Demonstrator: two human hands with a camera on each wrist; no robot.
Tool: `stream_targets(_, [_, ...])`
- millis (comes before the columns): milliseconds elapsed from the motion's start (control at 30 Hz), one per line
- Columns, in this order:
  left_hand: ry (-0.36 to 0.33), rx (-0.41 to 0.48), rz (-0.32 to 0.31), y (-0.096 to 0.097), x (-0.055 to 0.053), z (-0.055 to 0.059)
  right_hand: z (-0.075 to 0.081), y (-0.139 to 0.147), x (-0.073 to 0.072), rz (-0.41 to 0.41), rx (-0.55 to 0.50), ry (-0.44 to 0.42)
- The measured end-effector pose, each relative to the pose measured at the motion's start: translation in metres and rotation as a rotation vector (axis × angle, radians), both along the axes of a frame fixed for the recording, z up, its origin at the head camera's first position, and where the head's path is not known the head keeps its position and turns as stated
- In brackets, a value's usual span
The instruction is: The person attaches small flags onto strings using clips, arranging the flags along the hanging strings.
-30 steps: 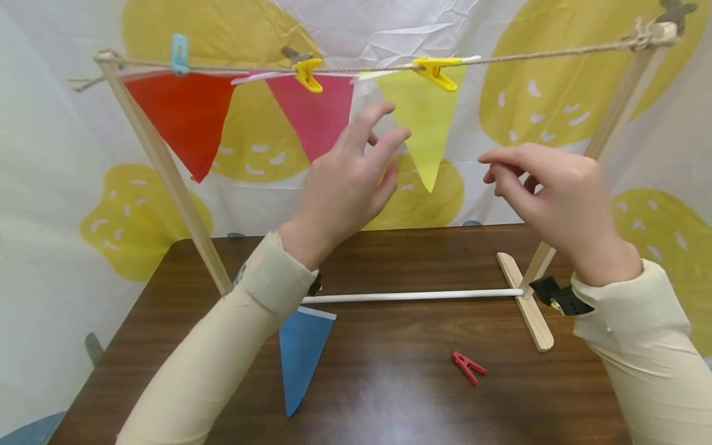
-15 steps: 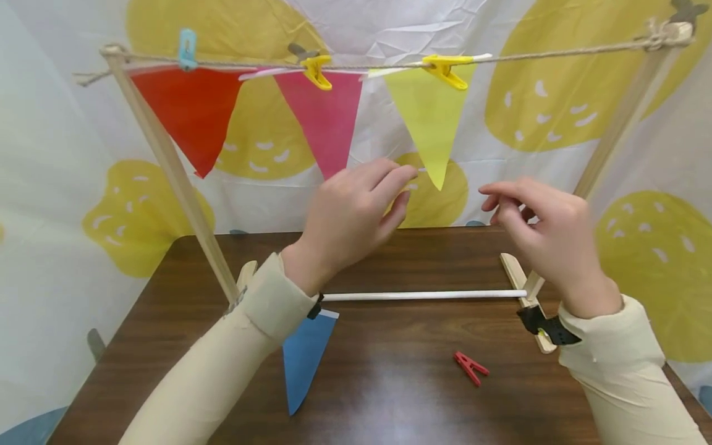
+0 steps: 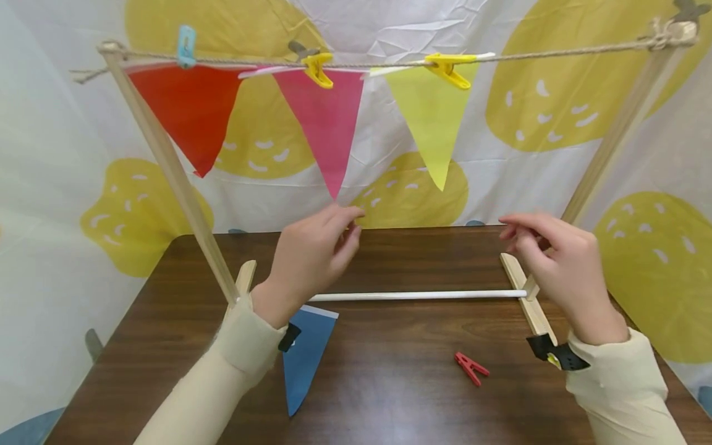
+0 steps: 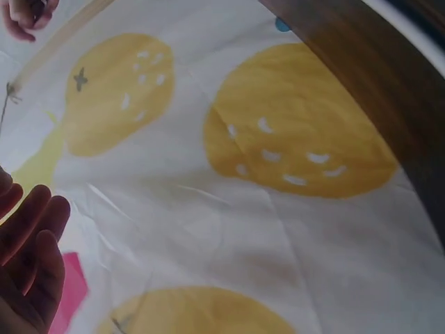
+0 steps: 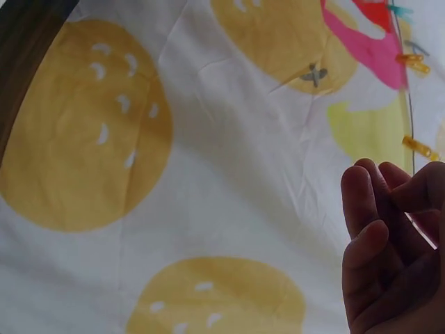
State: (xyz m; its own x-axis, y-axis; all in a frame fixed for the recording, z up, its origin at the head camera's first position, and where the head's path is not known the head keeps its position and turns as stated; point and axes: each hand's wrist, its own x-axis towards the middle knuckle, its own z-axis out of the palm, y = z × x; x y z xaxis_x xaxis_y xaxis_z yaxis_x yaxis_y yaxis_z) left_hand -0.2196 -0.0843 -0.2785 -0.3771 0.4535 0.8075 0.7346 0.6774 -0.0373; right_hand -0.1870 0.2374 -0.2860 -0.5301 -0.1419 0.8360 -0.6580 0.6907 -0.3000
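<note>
My left hand [image 3: 311, 253] hovers over the table's left half, just below the tip of the pink pennant [image 3: 322, 117], fingers loosely bent and holding nothing. On the other side my right hand [image 3: 562, 266] hangs in the air before the right post, also loosely curled around nothing. Under the left wrist lies a blue pennant [image 3: 308, 352] with a white top strip, partly hidden by the wrist strap. A red clothespin [image 3: 470, 368] rests on the table between the arms. From the twine [image 3: 545, 53] hang a red pennant [image 3: 186, 111], the pink one and a yellow pennant [image 3: 434, 117].
A light blue clothespin [image 3: 186, 46] and two yellow clothespins, one on the pink pennant [image 3: 317, 69], grip the twine. Wooden posts [image 3: 172, 173] on feet [image 3: 528, 303] hold it up, joined low down by a white rod [image 3: 417, 296]. A patterned cloth hangs behind.
My left hand has come down from in front of the pennants and shifted left, uncovering the pink pennant's tip. My right hand has lowered too. The pennants hang as before.
</note>
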Motion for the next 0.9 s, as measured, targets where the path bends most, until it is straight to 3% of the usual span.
stream_targets(233, [-0.071,0.062,0.132,-0.037,-0.008,-0.039,-0.031,0.019,-0.001,-0.071,-0.082,-0.170])
stream_targets(500, [-0.338,0.077,0.238,-0.072,-0.005,-0.076,-0.064,0.042,-0.001,-0.192,-0.225,-0.351])
stream_targets(733, [-0.557,0.111,0.270,-0.088,-0.004,-0.097,-0.084,0.055,0.003,-0.223,-0.322,-0.474])
stream_targets(900, [-0.634,0.146,0.337,-0.107,-0.001,-0.102,-0.093,0.062,0.005,-0.212,-0.374,-0.501])
